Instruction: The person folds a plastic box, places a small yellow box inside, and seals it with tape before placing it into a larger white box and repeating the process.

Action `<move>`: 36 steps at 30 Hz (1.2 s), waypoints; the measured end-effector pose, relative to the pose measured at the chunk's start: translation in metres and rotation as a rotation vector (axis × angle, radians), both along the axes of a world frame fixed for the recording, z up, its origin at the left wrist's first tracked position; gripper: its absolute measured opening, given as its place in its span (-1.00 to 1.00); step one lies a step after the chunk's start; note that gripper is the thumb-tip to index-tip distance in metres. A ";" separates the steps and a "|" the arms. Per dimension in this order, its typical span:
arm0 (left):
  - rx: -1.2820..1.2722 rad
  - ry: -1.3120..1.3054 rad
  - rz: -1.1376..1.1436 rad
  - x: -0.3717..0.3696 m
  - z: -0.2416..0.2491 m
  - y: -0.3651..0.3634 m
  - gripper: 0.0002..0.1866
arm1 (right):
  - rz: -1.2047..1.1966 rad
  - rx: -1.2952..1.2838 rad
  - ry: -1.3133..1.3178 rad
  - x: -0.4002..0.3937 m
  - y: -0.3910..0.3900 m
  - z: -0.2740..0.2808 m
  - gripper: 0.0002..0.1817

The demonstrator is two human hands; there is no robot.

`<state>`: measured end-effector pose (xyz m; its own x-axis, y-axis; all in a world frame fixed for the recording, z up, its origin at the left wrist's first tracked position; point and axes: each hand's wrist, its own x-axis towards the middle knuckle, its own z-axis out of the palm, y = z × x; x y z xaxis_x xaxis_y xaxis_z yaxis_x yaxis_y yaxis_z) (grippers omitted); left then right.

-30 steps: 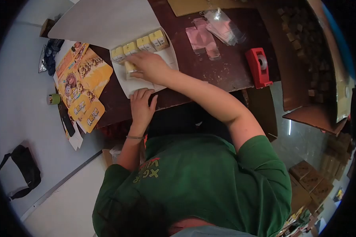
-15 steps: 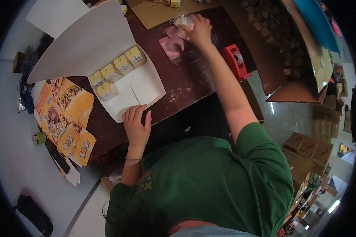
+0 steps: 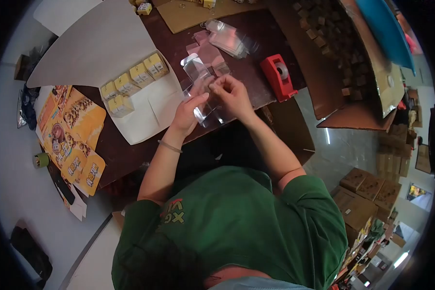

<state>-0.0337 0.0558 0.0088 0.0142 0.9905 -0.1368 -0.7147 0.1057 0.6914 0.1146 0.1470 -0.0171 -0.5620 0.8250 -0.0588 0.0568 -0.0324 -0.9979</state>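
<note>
Right hand has left the plastic stack, its fingers and left hand's gripping clear packaging beside the carton.

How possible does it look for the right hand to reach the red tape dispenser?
Probably yes: the red tape dispenser sits near the right hand, nothing seen between them, though that hand is busy with the clear plastic piece.
</note>
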 end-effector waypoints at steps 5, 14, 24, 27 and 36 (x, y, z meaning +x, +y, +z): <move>-0.014 -0.020 -0.381 0.011 -0.004 -0.016 -0.12 | -0.060 0.962 -0.340 0.035 -0.010 0.051 -0.77; -0.174 -0.207 -0.400 0.038 -0.022 -0.058 -0.39 | 0.003 0.646 -0.112 0.068 -0.037 0.044 -0.80; -0.447 -0.209 -0.241 0.053 -0.025 -0.107 -0.44 | 0.203 0.171 -0.062 0.082 -0.107 0.025 -0.75; -0.410 -0.054 -0.329 0.057 -0.039 -0.118 -0.58 | -0.105 0.256 -0.103 0.061 -0.090 0.026 -0.76; -0.137 -0.336 -0.285 0.059 -0.048 -0.150 -0.34 | 0.181 0.116 -0.165 0.063 -0.119 0.018 -0.72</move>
